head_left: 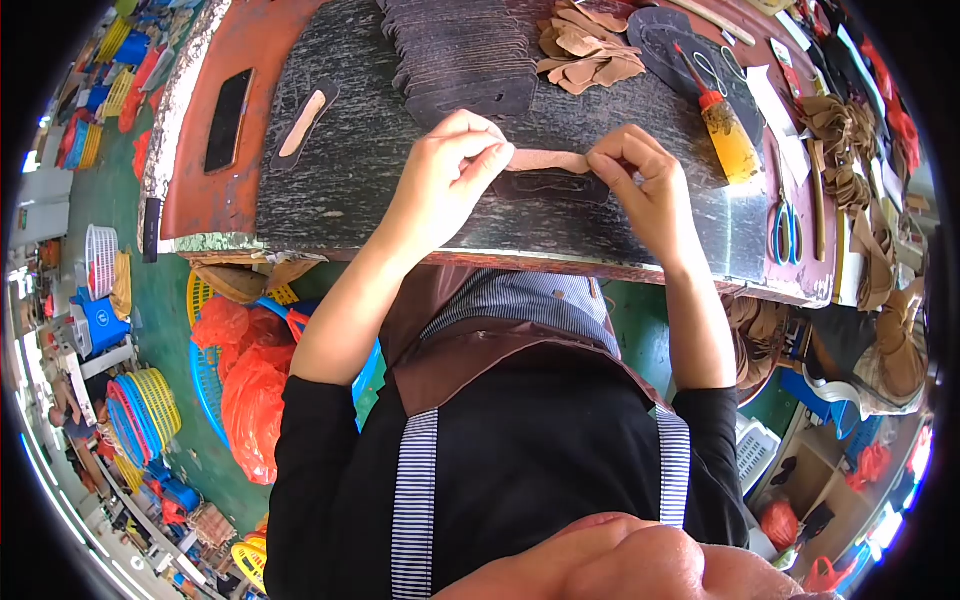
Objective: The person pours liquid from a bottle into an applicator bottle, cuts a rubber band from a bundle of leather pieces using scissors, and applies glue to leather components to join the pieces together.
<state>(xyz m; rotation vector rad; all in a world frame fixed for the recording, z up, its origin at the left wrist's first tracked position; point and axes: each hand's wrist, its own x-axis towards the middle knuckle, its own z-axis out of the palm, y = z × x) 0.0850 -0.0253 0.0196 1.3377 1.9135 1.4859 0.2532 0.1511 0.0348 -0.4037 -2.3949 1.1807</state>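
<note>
A narrow tan strip (545, 160) is stretched level between my two hands, just above the dark board (350, 190). My left hand (455, 175) pinches its left end between thumb and fingers. At the right end, my right hand (640, 180) grips the strip the same way. Right below the strip lies a dark cut piece (550, 187), partly hidden. Another dark piece with a tan strip on it (304, 125) rests on the board at the left. Behind my hands is a long overlapping stack of dark pieces (460, 50).
A pile of tan pieces (590, 48) sits at the back. To the right are a yellow bottle with a red cap (728, 140), scissors (785, 232) and brown scraps (845, 130). A black phone (229, 120) lies left. Red bags (255, 390) fill a basket below the table edge.
</note>
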